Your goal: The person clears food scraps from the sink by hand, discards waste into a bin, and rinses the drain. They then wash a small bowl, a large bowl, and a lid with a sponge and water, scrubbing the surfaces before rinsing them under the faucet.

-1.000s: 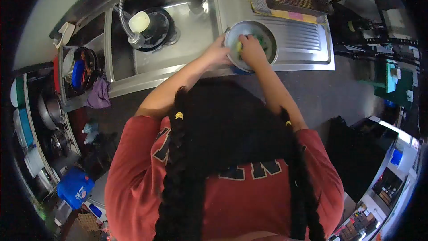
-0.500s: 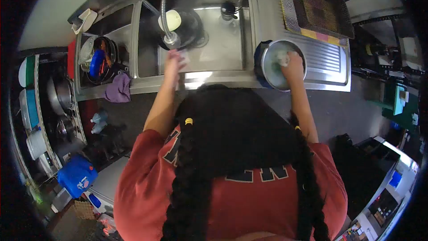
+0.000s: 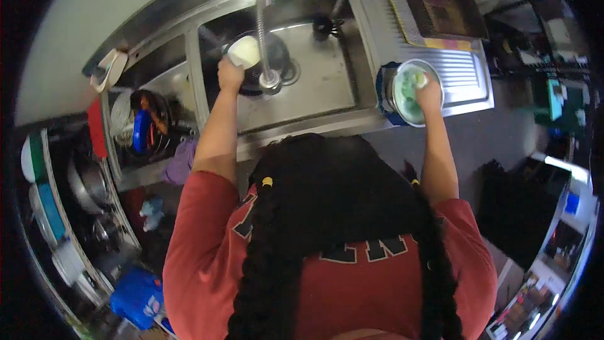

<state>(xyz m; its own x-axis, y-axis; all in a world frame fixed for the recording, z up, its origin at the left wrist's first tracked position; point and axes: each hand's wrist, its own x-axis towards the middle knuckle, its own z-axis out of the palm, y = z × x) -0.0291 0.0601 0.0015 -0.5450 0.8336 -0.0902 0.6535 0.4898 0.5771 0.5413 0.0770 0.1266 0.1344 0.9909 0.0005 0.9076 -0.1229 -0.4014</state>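
Note:
My left hand (image 3: pixel 231 75) is over the left side of the sink basin (image 3: pixel 314 97), its fingers closed around a small whitish, see-through item that I cannot make out. Touching or just beside it is a pale yellow rounded dish (image 3: pixel 245 51), resting on a dark round pan (image 3: pixel 275 50). My right hand (image 3: pixel 430 94) reaches into a metal bowl (image 3: pixel 440 104) of greenish, foamy water. Its fingers are closed on a pale sponge (image 3: pixel 420 80), partly hidden by the hand. Between my hands hangs the coiled faucet hose (image 3: pixel 260 25), its spray head (image 3: pixel 270 82) over the basin.
A dark utensil or cup (image 3: pixel 323 27) lies at the back of the basin. On the right drainboard (image 3: pixel 462 79) stands a dark rectangular tray (image 3: pixel 443 6) on a patterned cloth. The left basin holds dishes and a blue item (image 3: pixel 142 131); a purple cloth (image 3: pixel 180 160) hangs at its front edge.
My left hand has moved left and further in, up to the pale yellow dish. My right hand stays in the bowl with the sponge. The view has tilted and shifted.

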